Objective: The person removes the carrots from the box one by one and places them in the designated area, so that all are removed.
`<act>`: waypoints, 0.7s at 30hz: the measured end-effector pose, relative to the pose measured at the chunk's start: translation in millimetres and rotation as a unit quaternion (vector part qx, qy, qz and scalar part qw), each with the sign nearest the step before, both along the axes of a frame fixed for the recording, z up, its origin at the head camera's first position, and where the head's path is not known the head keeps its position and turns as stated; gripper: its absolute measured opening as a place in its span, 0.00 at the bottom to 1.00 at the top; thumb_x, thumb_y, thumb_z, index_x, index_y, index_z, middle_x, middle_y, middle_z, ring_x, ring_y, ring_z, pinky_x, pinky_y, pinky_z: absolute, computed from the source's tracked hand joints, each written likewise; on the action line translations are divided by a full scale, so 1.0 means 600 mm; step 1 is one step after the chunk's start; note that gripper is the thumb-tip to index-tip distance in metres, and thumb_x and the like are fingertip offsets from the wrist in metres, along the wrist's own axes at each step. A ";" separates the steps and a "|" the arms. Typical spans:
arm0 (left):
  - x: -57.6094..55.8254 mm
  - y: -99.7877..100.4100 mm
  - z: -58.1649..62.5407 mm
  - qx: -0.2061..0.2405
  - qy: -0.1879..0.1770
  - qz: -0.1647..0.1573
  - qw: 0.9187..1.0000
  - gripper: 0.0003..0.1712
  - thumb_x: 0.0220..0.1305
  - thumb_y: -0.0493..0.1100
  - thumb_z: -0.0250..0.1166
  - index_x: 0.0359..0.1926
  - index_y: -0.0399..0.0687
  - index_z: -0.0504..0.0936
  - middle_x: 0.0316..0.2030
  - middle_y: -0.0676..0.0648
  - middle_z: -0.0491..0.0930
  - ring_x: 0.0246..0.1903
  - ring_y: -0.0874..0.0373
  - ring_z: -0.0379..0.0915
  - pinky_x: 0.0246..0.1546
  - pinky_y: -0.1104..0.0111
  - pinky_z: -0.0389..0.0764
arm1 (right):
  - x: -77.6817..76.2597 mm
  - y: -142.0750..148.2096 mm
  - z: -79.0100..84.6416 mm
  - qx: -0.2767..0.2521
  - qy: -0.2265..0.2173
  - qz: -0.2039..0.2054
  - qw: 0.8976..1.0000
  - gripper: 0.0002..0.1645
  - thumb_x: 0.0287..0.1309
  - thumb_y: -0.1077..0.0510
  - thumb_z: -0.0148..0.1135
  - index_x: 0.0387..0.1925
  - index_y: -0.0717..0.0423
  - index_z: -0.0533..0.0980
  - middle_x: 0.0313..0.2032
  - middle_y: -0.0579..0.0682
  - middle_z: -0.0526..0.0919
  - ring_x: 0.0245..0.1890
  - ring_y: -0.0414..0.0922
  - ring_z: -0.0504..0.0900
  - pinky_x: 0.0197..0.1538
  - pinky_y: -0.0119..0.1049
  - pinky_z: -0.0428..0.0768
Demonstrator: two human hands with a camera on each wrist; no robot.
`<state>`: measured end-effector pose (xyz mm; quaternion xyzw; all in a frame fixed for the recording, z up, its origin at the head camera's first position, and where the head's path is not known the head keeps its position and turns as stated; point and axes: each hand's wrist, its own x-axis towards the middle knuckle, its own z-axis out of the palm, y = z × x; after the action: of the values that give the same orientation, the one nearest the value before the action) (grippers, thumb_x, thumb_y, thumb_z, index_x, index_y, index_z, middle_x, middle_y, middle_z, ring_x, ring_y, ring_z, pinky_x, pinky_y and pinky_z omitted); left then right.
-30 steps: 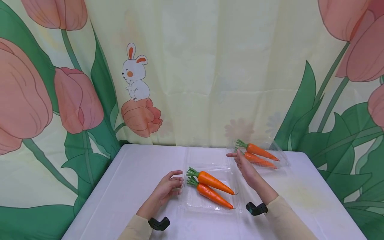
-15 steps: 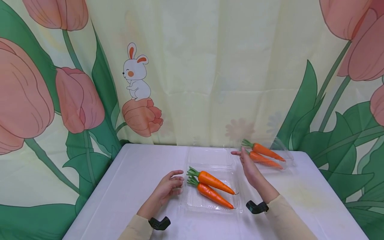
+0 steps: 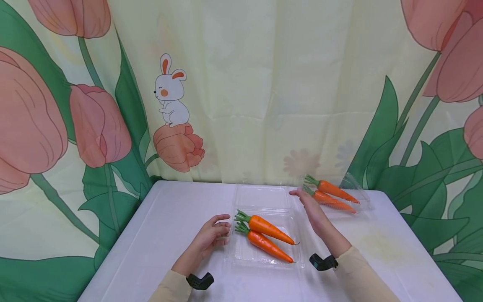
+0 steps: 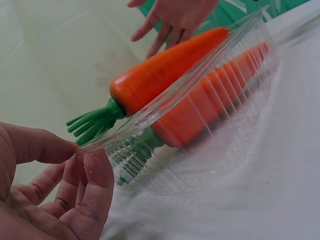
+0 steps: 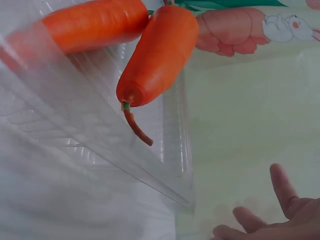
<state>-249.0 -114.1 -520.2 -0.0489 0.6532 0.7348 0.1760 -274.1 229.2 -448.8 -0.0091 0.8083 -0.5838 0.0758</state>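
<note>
Two orange toy-like carrots with green tops, an upper carrot [image 3: 271,229] and a lower carrot [image 3: 269,247], lie in a clear plastic clamshell box [image 3: 245,256] at the table's middle. Its lid [image 3: 263,197] is folded back toward the curtain. My left hand [image 4: 55,190] pinches the box's left rim between thumb and forefinger; in the head view the left hand [image 3: 211,235] is beside that edge. My right hand [image 3: 313,211] is held with fingers extended, beside a second clear box [image 3: 361,197] holding two more carrots [image 3: 336,191] at the back right. Nothing is in the right hand.
A white-covered table [image 3: 170,209] stands against a pale curtain [image 3: 241,92] printed with tulips and a rabbit. The second box sits close to the table's back edge. A black camera band [image 3: 323,262] is on the right wrist, another [image 3: 200,281] on the left.
The second box with its carrots has shifted right, the right hand moving right alongside it; then the box stays put while the right hand turns slightly. The left hand and near box have not moved.
</note>
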 end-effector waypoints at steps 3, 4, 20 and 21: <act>0.000 0.000 0.000 -0.001 0.001 -0.001 1.000 0.30 0.68 0.35 0.64 0.70 0.41 0.69 0.43 0.47 0.80 0.34 0.57 0.78 0.33 0.70 0.84 | 0.004 -0.006 0.003 0.009 0.006 0.008 1.000 0.36 0.81 0.39 0.39 0.72 0.60 0.65 0.75 0.63 0.61 0.77 0.65 0.53 0.78 0.65 0.51; 0.000 0.000 0.000 -0.002 0.001 -0.001 1.000 0.30 0.68 0.35 0.64 0.70 0.41 0.69 0.44 0.47 0.80 0.34 0.57 0.78 0.33 0.70 0.84 | 0.005 -0.009 0.005 0.010 0.009 0.012 1.000 0.34 0.81 0.41 0.41 0.72 0.61 0.66 0.74 0.64 0.63 0.76 0.65 0.55 0.77 0.65 0.55; -0.005 -0.004 0.002 -0.003 -0.013 -0.013 1.000 0.33 0.67 0.37 0.65 0.71 0.46 0.68 0.45 0.46 0.80 0.36 0.56 0.77 0.34 0.70 0.84 | 0.051 -0.072 0.022 0.088 -0.001 0.050 0.995 0.23 0.75 0.48 0.55 0.63 0.56 0.74 0.61 0.57 0.78 0.65 0.59 0.75 0.66 0.61 0.74; -0.005 -0.005 0.003 -0.004 -0.015 -0.015 1.000 0.33 0.67 0.37 0.65 0.71 0.47 0.68 0.45 0.46 0.80 0.36 0.56 0.77 0.34 0.70 0.84 | 0.052 -0.075 0.020 0.101 0.001 0.050 0.994 0.22 0.75 0.48 0.56 0.63 0.55 0.74 0.61 0.56 0.79 0.64 0.58 0.76 0.66 0.61 0.75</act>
<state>-252.3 -116.8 -518.5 -0.0506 0.6538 0.7289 0.1966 -242.6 184.0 -436.6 -0.0425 0.8617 -0.4946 0.1050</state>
